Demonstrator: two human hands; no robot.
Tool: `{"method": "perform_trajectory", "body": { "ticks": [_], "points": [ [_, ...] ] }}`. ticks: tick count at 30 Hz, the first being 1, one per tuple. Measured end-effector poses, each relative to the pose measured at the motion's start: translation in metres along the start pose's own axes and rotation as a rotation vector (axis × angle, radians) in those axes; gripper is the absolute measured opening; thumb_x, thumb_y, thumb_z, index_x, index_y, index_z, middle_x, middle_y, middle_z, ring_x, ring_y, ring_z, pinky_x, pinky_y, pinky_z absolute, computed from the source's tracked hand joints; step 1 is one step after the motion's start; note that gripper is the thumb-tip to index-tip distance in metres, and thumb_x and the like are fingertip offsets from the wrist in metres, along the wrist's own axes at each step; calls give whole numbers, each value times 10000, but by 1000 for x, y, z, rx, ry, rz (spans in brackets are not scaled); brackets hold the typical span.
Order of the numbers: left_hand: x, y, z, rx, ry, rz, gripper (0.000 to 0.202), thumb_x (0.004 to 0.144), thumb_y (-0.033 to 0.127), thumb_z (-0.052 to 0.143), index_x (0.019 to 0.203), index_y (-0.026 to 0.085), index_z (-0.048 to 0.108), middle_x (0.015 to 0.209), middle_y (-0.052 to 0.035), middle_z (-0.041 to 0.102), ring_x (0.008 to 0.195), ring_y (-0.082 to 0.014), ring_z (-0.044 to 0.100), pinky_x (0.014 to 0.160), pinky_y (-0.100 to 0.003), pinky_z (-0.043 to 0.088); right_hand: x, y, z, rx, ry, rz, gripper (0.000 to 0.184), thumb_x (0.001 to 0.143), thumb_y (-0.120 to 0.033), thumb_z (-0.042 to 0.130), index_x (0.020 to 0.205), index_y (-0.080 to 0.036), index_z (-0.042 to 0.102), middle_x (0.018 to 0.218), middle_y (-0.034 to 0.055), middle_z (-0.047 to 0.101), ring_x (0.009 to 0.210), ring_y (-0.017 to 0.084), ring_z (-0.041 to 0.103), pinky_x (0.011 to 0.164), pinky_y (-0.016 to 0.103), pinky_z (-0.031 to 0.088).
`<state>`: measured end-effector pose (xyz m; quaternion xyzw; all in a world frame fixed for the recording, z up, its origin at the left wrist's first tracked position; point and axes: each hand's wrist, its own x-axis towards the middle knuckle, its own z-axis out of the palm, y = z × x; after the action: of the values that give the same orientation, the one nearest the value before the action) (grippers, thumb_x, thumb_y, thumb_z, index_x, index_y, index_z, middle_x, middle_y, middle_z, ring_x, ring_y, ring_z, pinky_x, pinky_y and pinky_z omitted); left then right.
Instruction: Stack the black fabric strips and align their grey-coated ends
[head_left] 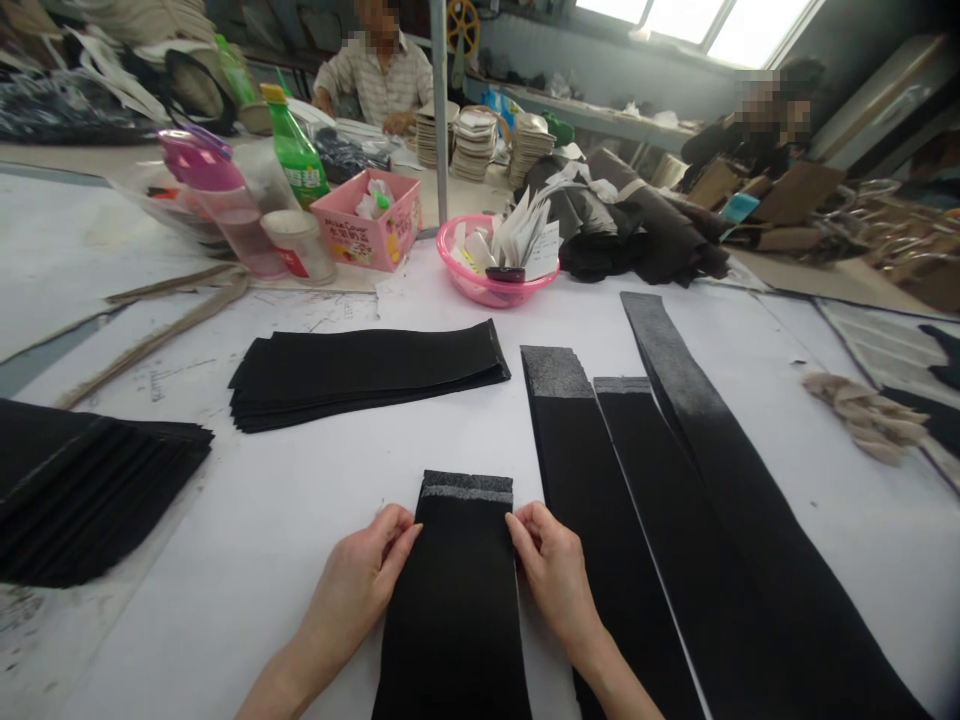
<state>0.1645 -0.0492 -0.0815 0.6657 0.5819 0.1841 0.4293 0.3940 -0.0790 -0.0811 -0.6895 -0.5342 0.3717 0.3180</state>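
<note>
A black fabric strip (454, 600) lies in front of me, its far end showing a grey speckled band. My left hand (369, 563) pinches its left edge just below that band. On the opposite edge, my right hand (553, 572) pinches the cloth between thumb and fingers. To the right lie long black strips (600, 500) with grey ends, running toward me. Beyond my left hand is a fanned stack of black fabric pieces (367, 375). Another thick stack of black pieces (90, 490) sits at the left edge of the view.
A pink basket (495, 290) of papers, a pink box (371, 225), a white cup (298, 250) and a green bottle (296, 150) stand along the table's back. A beige cloth bundle (866, 415) lies at right. Two people are farther back, near dark fabric (637, 220).
</note>
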Motion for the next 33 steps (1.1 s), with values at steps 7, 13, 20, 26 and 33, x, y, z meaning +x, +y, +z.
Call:
{"method": "perform_trajectory", "body": {
  "ticks": [7, 13, 20, 26, 33],
  "points": [
    [-4, -2, -9, -130, -112, -20, 249, 921, 422, 423, 781, 220, 454, 609, 53, 433, 540, -117, 401, 529, -222, 289, -5, 1, -2, 43, -28, -10, 294, 948, -432, 475, 773, -209, 550, 666, -16, 547, 596, 132, 481, 569, 228, 336],
    [-5, -1, -12, -284, -214, -81, 259, 913, 460, 440, 832, 217, 481, 584, 65, 423, 501, -103, 400, 479, -213, 279, -7, 3, -4, 148, -98, 14, 283, 935, -429, 500, 765, -209, 551, 632, -30, 512, 564, 122, 462, 536, 215, 341],
    [3, 3, -3, -198, -6, -81, 304, 902, 460, 456, 755, 200, 512, 653, 27, 541, 588, -122, 502, 544, -215, 362, -1, 0, 3, 55, 31, 29, 346, 922, -491, 486, 746, -208, 579, 616, -1, 578, 554, 148, 523, 523, 228, 357],
    [7, 2, 1, -175, 22, -214, 378, 881, 533, 444, 696, 208, 499, 546, 53, 509, 432, -100, 471, 400, -193, 336, 2, 0, 5, -56, 52, 35, 340, 927, -488, 475, 741, -217, 560, 613, -17, 583, 565, 146, 531, 529, 226, 342],
    [11, 3, 4, -161, 17, -279, 380, 871, 540, 445, 685, 214, 500, 493, 61, 516, 350, -101, 479, 330, -184, 326, 4, 1, 7, -97, 43, 65, 328, 934, -494, 472, 744, -232, 525, 595, -41, 565, 556, 143, 517, 535, 231, 308]
  ]
}}
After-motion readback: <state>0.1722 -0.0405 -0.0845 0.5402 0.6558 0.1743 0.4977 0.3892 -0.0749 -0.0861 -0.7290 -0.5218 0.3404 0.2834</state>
